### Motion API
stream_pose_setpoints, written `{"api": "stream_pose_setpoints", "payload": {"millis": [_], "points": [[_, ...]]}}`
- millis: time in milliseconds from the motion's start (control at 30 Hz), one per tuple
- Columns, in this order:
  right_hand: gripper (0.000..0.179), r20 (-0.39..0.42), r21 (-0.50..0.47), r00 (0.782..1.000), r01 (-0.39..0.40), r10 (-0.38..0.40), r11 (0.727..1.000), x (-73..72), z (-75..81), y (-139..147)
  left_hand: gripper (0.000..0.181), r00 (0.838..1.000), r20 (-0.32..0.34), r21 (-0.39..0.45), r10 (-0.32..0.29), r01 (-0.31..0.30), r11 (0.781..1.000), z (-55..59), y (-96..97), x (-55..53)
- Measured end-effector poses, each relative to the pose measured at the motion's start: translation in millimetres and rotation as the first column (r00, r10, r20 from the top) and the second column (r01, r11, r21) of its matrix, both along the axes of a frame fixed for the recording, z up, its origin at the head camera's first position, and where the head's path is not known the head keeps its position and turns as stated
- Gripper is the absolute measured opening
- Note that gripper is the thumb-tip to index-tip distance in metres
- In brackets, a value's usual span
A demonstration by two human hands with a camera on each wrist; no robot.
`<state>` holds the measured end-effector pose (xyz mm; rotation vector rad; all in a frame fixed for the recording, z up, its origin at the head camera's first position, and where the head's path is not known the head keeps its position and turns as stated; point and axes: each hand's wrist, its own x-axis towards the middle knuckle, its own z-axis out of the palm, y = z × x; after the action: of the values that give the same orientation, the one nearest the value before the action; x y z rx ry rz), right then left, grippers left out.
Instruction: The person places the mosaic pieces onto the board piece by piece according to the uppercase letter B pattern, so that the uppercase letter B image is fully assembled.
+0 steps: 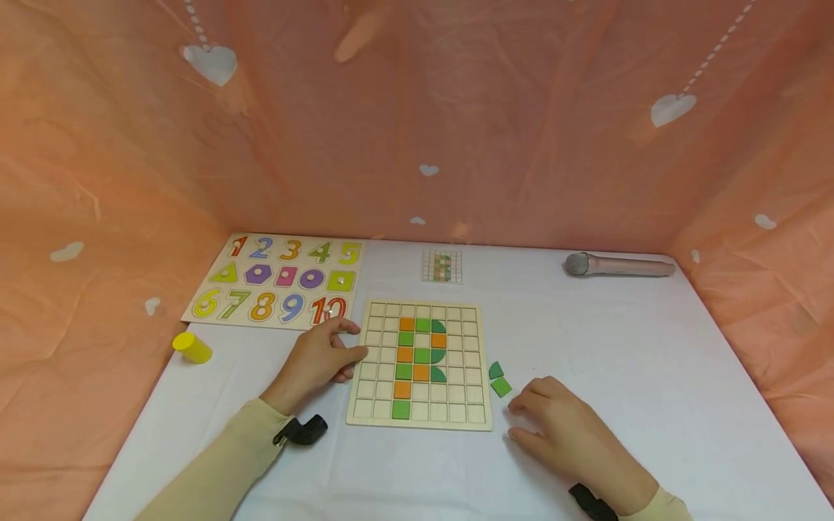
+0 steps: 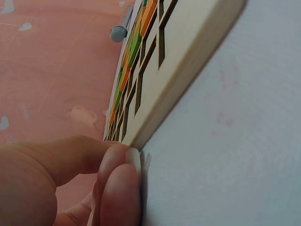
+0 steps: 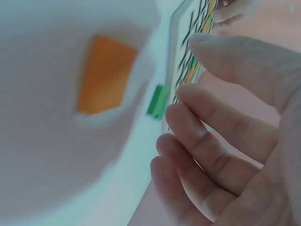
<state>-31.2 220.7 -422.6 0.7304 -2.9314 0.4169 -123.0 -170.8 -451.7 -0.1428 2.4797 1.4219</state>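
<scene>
My left hand (image 1: 319, 362) is at the left edge of a wooden grid board (image 1: 462, 412), its thumb and fingertips right at the rim. Orange, green and dark green tiles (image 1: 421, 355) fill several cells in the middle of the board, some square and some with a curved side. To the right of the board, my right hand (image 1: 560, 430) hovers with loosely bent fingers and nothing between them. Just beyond its fingertips lie a green square tile (image 1: 501, 386) and a dark green curved tile (image 1: 496, 370). An orange tile (image 3: 106, 77) shows blurred in the right wrist view.
A small pattern card (image 1: 443, 266) lies behind the board. At the back left is a number and shape puzzle (image 1: 274, 282), with a yellow cylinder (image 1: 192, 348) in front of it. A microphone (image 1: 619, 265) lies at the back right, near the pinkish-orange curtain (image 1: 521, 145).
</scene>
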Motion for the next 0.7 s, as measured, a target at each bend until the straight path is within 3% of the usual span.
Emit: {"api": "stream_pose_setpoints", "payload": {"millis": [300, 700], "points": [[0.031, 0.079, 0.014, 0.989, 0.123, -0.124, 0.992, 15.3, -7.6, 24.2, 0.043, 1.000, -0.007, 0.011, -0.007, 0.007, 1.000, 2.0, 0.2, 0.8], [0.027, 0.185, 0.059, 0.964, 0.184, -0.192, 0.981, 18.8, -8.3, 34.1, 0.042, 1.000, 0.000, 0.009, -0.001, 0.001, 1.000, 2.9, -0.7, 0.2]]}}
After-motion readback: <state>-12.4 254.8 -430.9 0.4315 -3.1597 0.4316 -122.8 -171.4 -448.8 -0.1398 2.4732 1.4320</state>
